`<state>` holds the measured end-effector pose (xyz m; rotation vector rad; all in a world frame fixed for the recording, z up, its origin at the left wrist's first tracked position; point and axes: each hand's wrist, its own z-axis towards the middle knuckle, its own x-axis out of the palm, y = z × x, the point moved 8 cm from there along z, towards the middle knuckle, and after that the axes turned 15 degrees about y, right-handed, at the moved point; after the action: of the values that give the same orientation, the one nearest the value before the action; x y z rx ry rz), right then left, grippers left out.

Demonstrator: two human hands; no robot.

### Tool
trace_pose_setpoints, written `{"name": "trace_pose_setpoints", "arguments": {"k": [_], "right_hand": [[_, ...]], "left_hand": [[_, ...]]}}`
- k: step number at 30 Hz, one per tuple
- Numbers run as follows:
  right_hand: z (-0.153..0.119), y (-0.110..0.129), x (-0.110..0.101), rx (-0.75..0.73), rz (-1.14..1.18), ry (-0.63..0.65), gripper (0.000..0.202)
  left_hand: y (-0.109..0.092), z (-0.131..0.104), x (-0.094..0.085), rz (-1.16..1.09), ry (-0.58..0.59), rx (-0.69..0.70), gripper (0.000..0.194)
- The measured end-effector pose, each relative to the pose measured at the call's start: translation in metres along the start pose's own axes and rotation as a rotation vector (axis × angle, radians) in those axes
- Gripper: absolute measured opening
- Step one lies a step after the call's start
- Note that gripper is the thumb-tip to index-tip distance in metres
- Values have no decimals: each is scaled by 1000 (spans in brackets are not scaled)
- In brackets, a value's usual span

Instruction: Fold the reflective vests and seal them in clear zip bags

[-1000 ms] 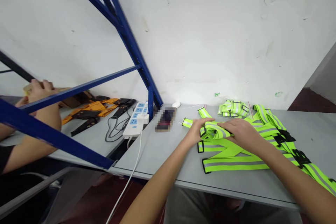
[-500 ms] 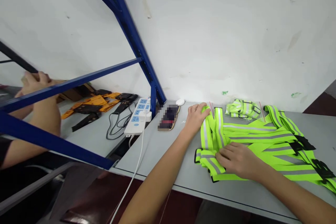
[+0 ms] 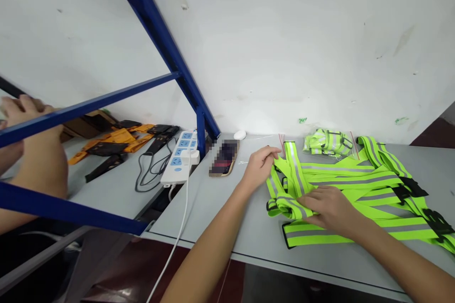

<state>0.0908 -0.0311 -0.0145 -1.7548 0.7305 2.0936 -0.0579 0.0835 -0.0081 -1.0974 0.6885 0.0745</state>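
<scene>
A neon yellow-green reflective strap vest [image 3: 355,182], with grey stripes and black fastenings, lies spread in overlapping bands on the grey table. My left hand [image 3: 261,163] is closed at its upper left corner, pinching a green band by the edge; the fingertips are partly hidden. Lower down, my right hand [image 3: 329,206] grips a folded-over band end of the vest between thumb and fingers. Black slider buckles [image 3: 288,236] show at the left ends of the bands. Behind lies a clear bag [image 3: 327,143] with a similar green folded item inside.
Left of my hands are a phone [image 3: 224,158], a small white round object [image 3: 240,135] and a white power strip [image 3: 179,158] with cables. A blue metal frame [image 3: 159,33] separates another table, where orange-and-black straps [image 3: 117,142] lie. Another person's hand [image 3: 30,109] is at far left.
My left hand has drawn its fingers in and pulled the band's upper end down and left. My right hand has lifted the folded end, moving slightly right and exposing the lower band's buckle.
</scene>
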Motion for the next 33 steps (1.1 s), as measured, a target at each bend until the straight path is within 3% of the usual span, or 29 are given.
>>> {"name": "trace_pose_setpoints", "arguments": {"k": [3, 6, 9, 13, 20, 24, 28, 33], "right_hand": [[1, -27, -18, 198, 233, -48, 34], [8, -50, -25, 316, 560, 3, 34], [17, -66, -28, 327, 827, 45, 34], [24, -85, -29, 366, 947, 60, 37], [35, -90, -54, 354, 894, 19, 34], [46, -80, -70, 334, 775, 11, 35], [52, -69, -77, 318, 678, -4, 36], [46, -53, -85, 319, 569, -53, 36]], "left_hand": [[-17, -1, 28, -501, 248, 32, 57], [-31, -9, 50, -662, 496, 9, 89], [-20, -14, 52, -613, 467, -127, 94], [-3, -19, 61, -591, 454, -305, 78], [-18, -16, 80, -319, 664, -170, 38], [-26, -11, 80, -301, 591, -94, 37], [-28, -12, 79, -274, 589, -171, 52], [-28, -15, 69, -210, 446, -212, 49]]}}
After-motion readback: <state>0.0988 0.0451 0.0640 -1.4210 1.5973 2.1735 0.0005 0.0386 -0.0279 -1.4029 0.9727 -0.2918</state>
